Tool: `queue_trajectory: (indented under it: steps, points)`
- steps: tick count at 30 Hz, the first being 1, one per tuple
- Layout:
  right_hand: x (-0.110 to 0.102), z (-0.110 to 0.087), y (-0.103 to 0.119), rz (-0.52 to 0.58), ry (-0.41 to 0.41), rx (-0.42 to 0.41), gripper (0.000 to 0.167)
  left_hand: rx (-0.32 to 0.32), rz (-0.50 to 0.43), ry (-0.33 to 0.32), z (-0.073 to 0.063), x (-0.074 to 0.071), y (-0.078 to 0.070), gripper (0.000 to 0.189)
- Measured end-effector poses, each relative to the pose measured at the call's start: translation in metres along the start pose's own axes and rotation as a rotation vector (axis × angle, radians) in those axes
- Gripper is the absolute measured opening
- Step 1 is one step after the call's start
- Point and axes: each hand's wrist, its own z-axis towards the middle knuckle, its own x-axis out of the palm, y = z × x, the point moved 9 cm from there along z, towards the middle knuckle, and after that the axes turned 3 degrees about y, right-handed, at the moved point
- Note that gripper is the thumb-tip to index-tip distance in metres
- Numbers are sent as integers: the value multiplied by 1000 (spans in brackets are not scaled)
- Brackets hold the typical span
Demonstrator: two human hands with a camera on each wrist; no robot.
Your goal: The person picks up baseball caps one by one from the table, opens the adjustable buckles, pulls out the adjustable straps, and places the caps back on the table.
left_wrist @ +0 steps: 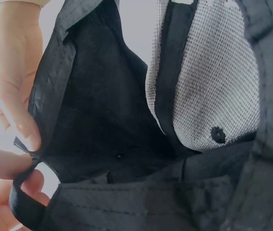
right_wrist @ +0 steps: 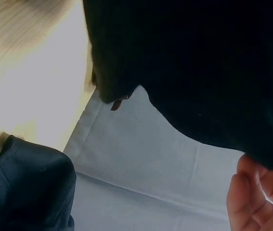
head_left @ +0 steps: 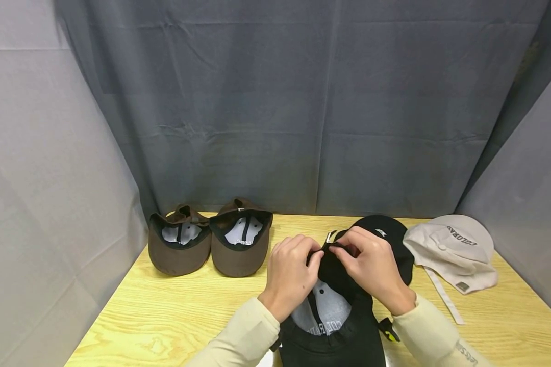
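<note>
A black baseball cap (head_left: 332, 351) is held with its inside toward me and its brim at the near side. My left hand (head_left: 290, 275) pinches one side of its back strap. Opposite, my right hand (head_left: 374, 262) pinches the other side, close to a small metal buckle (head_left: 329, 238). In the left wrist view, fingertips meet at the black strap (left_wrist: 25, 204), which bends in a loop, and the cap's pale mesh lining (left_wrist: 218, 72) shows. The right wrist view has the cap's dark outside (right_wrist: 189, 62) over curled fingers (right_wrist: 252, 192).
Two brown caps (head_left: 179, 259) stand side by side at the back left, insides facing me. Behind my right hand lies another black cap (head_left: 390, 229). A beige cap (head_left: 464, 244) with a loose strap (head_left: 444, 295) lies at the right. Grey cloth (head_left: 257, 112) hangs behind the wooden table (head_left: 165, 311).
</note>
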Motion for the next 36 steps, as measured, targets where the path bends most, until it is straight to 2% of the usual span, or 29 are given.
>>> queue_trajectory:
  steps: [9, 16, 21, 23, 26, 30, 32, 36]
  points:
    - [1, -3, -13, -19, 18, 65, 25, 4, -10, 17, -5, -1, 4, 8]
    - [0, -2, -16, -9, 16, 105, 19, 3, -17, 12, -5, -15, 13, 8]
    - [-9, -2, -27, -40, -32, 176, 20, 0, -36, 7, -4, -23, 19, 8]
    - [-10, -2, -28, -12, -27, 164, 22, -14, -56, 0, -2, -26, 22, 8]
    - [-5, -2, -20, 80, 19, 74, 25, -39, -94, 0, 1, -27, 27, 7]
    - [4, -5, -7, 216, 110, -24, 29, -44, -159, 55, 2, -19, 30, 5]
    - [8, -7, -3, 249, 151, -26, 31, -32, -192, 93, 2, -13, 29, 5]
    - [11, -11, -1, 227, 180, -5, 36, 2, -224, 135, -1, -6, 24, 9]
